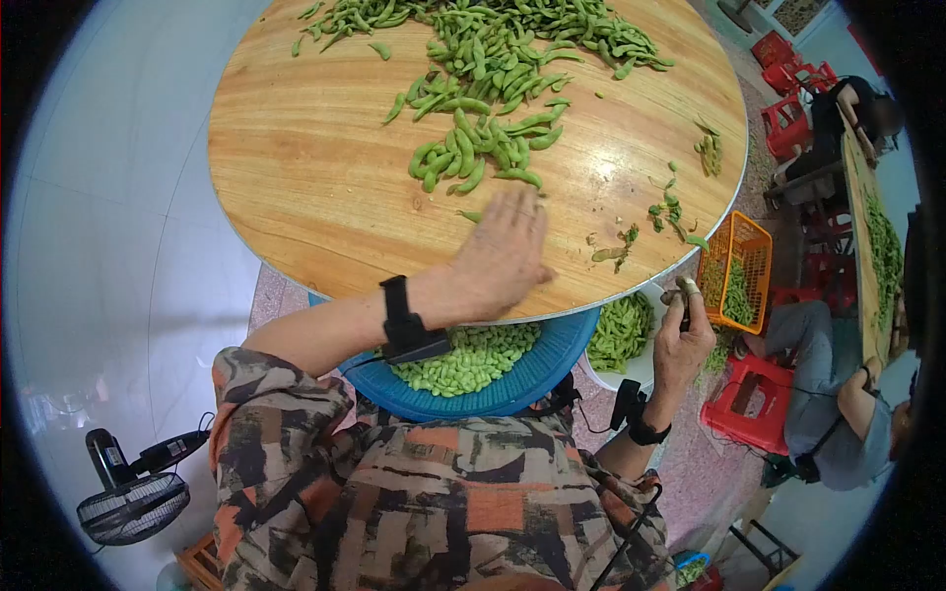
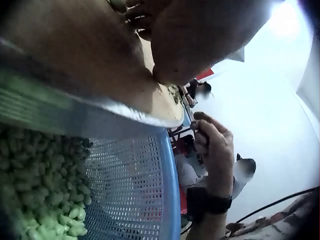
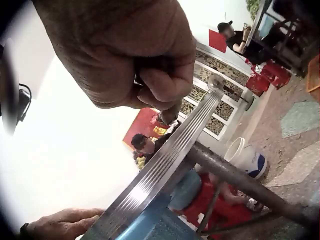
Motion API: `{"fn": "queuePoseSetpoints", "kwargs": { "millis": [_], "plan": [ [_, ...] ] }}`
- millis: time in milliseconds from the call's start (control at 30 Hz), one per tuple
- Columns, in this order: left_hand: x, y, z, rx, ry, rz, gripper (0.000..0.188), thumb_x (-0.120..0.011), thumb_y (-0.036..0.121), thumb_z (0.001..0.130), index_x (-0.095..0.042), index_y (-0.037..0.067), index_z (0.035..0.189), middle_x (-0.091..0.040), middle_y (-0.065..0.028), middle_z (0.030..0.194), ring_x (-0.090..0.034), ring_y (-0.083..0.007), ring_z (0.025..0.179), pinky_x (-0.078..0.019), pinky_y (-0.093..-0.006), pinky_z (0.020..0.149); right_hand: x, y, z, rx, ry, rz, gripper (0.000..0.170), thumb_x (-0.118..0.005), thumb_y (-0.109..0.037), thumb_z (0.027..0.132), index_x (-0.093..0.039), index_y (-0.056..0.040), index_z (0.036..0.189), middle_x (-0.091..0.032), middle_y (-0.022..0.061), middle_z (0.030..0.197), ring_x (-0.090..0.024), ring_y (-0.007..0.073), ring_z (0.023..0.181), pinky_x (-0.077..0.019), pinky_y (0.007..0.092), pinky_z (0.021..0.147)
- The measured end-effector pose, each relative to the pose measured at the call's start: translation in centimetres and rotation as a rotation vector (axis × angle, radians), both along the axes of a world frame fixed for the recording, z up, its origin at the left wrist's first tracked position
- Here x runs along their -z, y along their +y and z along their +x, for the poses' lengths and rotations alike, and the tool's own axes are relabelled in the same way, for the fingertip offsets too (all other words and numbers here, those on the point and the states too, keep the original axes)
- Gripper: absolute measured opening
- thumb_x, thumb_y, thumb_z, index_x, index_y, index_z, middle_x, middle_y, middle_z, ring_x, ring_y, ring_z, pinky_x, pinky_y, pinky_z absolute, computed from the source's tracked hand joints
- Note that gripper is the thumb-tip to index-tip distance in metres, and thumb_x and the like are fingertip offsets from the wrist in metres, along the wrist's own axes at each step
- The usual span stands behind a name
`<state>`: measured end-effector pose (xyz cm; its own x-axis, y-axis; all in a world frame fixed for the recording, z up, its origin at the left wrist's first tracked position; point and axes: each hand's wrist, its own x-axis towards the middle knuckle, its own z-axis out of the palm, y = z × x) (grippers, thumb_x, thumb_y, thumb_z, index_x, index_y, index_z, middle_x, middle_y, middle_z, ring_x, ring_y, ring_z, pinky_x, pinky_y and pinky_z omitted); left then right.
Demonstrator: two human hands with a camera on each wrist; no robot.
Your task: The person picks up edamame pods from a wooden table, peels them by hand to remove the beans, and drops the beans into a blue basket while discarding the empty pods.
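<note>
On the round wooden table (image 1: 325,197), the left hand (image 1: 498,258) reaches over the near part with its fingers extended, palm down, just below a small pile of green pods (image 1: 473,148). A single pod (image 1: 470,216) lies by its fingertips. Just off the table's right edge is the right hand (image 1: 682,340), its fingers curled and nothing visible in them; pale and dark coverings show at its fingertips. The right wrist view shows this right hand (image 3: 130,55) curled near the metal table edge. Under the near edge sits a blue basket (image 1: 567,360) of shelled beans (image 1: 468,362).
A large pod heap (image 1: 493,49) covers the table's far side; scraps (image 1: 616,251) lie at right. Beside the basket stand a white bucket (image 1: 641,366) of pods and an orange crate (image 1: 754,276). People sit at another table (image 1: 867,236) at right. A black fan (image 1: 133,507) is at lower left.
</note>
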<state>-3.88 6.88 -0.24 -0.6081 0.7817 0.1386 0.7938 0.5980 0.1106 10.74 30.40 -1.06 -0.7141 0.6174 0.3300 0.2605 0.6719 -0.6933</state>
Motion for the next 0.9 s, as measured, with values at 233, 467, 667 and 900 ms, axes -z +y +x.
{"fn": "queuePoseSetpoints", "kwargs": {
  "millis": [233,467,667,900],
  "plan": [
    [-1.4,2.9,0.1,0.421,-0.102,0.338,0.072,-0.065,0.03,0.088,-0.036,-0.006,0.142,-0.034,-0.0286,0.15,-0.035,-0.0437,0.138,-0.026,-0.0531,0.115,0.5,0.7,0.4,-0.03,0.026,0.044,0.028,-0.054,-0.004,0.096,-0.065,0.0015,0.121,-0.07,0.0058,0.083,-0.056,0.0058,0.069,-0.0456,0.0227,0.061],
    [-0.8,0.4,1.7,0.172,-0.17,0.085,0.085,-0.065,0.045,0.086,-0.035,-0.011,0.141,-0.028,-0.0353,0.15,-0.027,-0.0475,0.141,-0.0238,-0.0529,0.116,0.4,0.7,0.7,-0.015,-0.009,0.039,0.029,-0.054,-0.004,0.096,-0.064,0.0013,0.123,-0.07,0.0053,0.083,-0.054,0.0055,0.066,-0.0441,0.0226,0.059],
    [1.5,5.1,1.5,0.256,-0.112,0.23,0.093,-0.058,0.06,0.086,-0.037,-0.013,0.14,-0.026,-0.0385,0.149,-0.022,-0.0508,0.142,-0.0186,-0.0538,0.118,0.0,0.3,0.5,0.018,0.011,-0.011,0.026,-0.057,0.001,0.091,-0.068,0.0009,0.115,-0.07,0.0113,0.086,-0.062,0.0119,0.072,-0.0503,0.0297,0.065],
    [-0.1,10.8,-0.4,0.249,-0.229,0.59,0.062,-0.061,0.038,0.092,-0.05,-0.006,0.133,-0.045,-0.0327,0.14,-0.039,-0.0412,0.137,-0.0317,-0.048,0.112,-0.5,-0.3,0.3,0.031,0.076,-0.021,0.026,-0.058,0.0,0.092,-0.067,0.0008,0.116,-0.068,0.0084,0.084,-0.06,0.01,0.07,-0.0492,0.0282,0.062]
  ]
}}
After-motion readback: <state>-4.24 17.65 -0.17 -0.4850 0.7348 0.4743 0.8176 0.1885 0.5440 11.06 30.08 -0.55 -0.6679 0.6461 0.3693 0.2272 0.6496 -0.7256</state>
